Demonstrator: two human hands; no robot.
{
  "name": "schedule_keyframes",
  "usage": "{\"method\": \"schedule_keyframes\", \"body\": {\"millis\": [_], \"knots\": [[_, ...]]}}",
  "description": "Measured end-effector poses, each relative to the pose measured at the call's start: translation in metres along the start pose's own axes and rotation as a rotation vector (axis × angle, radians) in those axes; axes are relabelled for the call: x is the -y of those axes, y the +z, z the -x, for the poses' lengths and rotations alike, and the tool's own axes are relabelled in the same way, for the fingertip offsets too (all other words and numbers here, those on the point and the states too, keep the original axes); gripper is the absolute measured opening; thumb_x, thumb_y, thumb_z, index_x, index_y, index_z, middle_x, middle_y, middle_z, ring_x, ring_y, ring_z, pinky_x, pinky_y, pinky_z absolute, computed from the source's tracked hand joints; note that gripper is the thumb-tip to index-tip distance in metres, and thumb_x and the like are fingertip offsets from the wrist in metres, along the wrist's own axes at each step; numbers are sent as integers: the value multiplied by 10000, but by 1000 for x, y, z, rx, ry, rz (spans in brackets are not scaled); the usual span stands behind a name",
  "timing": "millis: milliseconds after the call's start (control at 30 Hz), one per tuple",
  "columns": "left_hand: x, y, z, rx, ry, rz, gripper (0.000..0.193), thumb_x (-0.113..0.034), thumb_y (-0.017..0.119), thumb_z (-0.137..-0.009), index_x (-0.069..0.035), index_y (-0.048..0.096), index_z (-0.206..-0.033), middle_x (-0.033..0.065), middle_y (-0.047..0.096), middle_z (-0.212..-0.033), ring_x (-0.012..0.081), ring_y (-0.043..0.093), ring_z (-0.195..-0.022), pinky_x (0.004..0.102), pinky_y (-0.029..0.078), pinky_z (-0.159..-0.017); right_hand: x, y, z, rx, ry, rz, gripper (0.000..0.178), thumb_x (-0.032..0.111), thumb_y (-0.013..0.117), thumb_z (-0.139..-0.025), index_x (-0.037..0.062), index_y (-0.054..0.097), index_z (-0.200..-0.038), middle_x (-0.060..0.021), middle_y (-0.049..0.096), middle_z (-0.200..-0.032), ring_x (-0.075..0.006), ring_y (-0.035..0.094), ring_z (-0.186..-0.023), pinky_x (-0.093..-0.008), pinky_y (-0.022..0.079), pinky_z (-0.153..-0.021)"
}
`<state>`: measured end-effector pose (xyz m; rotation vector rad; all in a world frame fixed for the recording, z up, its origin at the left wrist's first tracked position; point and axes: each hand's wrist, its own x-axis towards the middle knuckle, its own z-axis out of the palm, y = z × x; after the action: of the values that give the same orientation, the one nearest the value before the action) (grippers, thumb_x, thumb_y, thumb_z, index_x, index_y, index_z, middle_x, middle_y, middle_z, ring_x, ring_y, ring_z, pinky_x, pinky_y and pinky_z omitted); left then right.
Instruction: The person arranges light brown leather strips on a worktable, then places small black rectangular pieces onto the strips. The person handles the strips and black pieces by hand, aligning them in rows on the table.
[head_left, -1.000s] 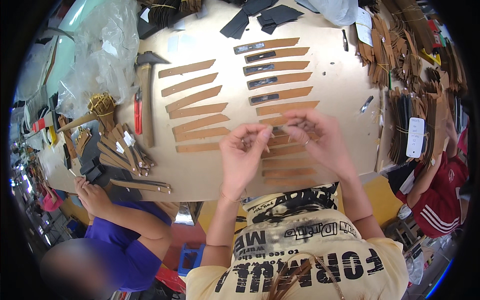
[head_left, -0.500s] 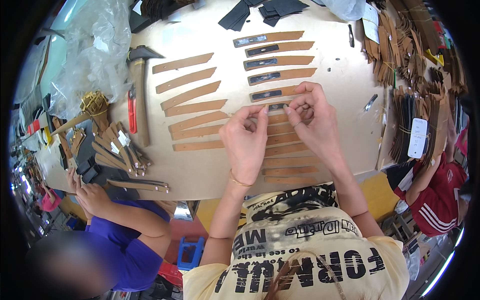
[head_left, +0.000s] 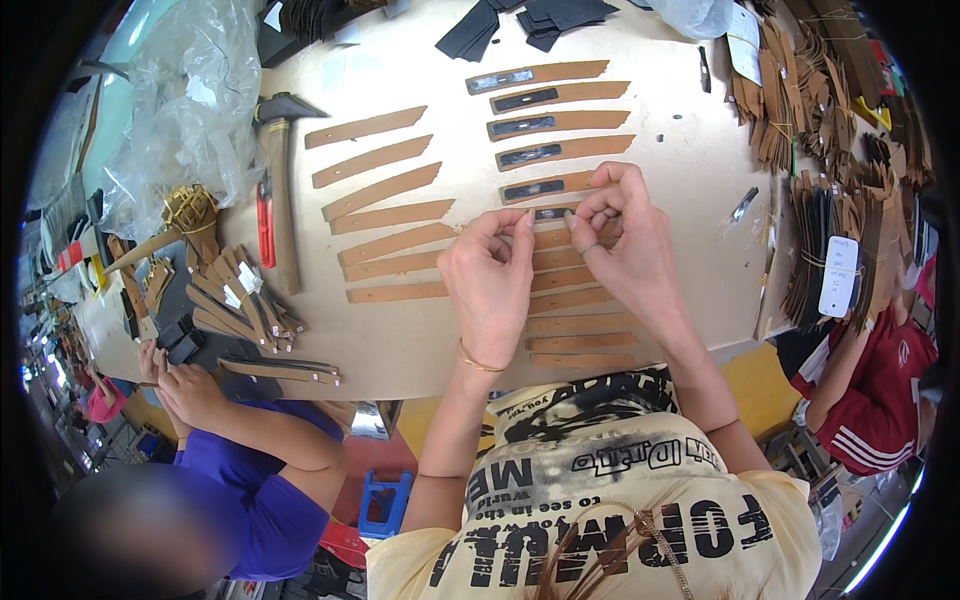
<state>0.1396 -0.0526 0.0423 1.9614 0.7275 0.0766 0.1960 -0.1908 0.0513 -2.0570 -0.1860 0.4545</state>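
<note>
A small dark rectangular patch (head_left: 551, 214) is pinched at its two ends between my hands, right over a brown leather strip in the right-hand column. My left hand (head_left: 492, 270) grips its left end with thumb and forefinger. On the other end are the fingertips of my right hand (head_left: 628, 225), the remaining fingers curled. Farther off, several brown strips (head_left: 590, 120) carry similar dark patches on their left ends. Bare brown strips (head_left: 585, 325) lie nearer me, partly under my hands. Another column of bare strips (head_left: 385, 175) lies to the left.
A hammer (head_left: 282, 200) and a red-handled tool (head_left: 265, 225) lie left, near crumpled clear plastic (head_left: 190, 120). Bundled strips (head_left: 245, 295) sit close to a co-worker's hands (head_left: 185, 390). More bundles (head_left: 825, 250) stand at right. Black pieces (head_left: 545, 22) lie at the far edge.
The dark patch and my fingertips have shifted very slightly left. The strips on the table stay where they were.
</note>
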Motion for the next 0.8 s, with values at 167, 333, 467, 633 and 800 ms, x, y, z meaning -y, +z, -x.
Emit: {"method": "schedule_keyframes", "body": {"millis": [167, 333, 467, 633, 800], "knots": [[1, 4, 2, -33, 13, -18, 103, -75, 732, -852, 25, 712, -863, 100, 650, -653, 136, 506, -468, 293, 416, -488, 0, 2, -1, -6, 2, 20, 380, -23, 673, -816, 41, 446, -1113, -67, 638, -734, -196, 628, -653, -323, 501, -628], [5, 5, 5, -21, 36, -61, 90, -65, 719, -860, -8, 701, -927, 93, 640, -772, 159, 543, -550, 301, 432, -513, 0, 3, -3, -31, -48, 26, 377, -18, 678, -807, 46, 443, -1095, -68, 638, -722, -202, 638, -638, -325, 500, -616], [11, 10, 10, -179, 248, -112, 197, -18, 698, -841, -75, 703, -1030, 99, 598, -995, 192, 555, -642, 321, 450, -548, -1, 3, -4, -1, 18, 24, 346, -7, 676, -806, 52, 467, -1074, -70, 635, -720, -228, 647, -641, -346, 501, -610], [22, 6, 28, -122, 417, -519, 435, 45, 654, -795, -156, 700, -1178, 77, 554, -1079, 201, 575, -702, 341, 482, -600, -6, 4, 3, -85, -228, 273, 267, 18, 666, -812, 81, 612, -1065, -104, 654, -992, -249, 661, -894, -350, 501, -696], [28, 8, 31, -90, 444, -739, 501, -1, 629, -777, -208, 683, -1230, 71, 606, -1062, 253, 638, -839, 382, 518, -623, -14, 8, 28, -90, -433, 783, 436, 87, 625, -796, 186, 661, -1219, -133, 488, -1420, -279, 530, -1196, -435, 438, -897]]}}
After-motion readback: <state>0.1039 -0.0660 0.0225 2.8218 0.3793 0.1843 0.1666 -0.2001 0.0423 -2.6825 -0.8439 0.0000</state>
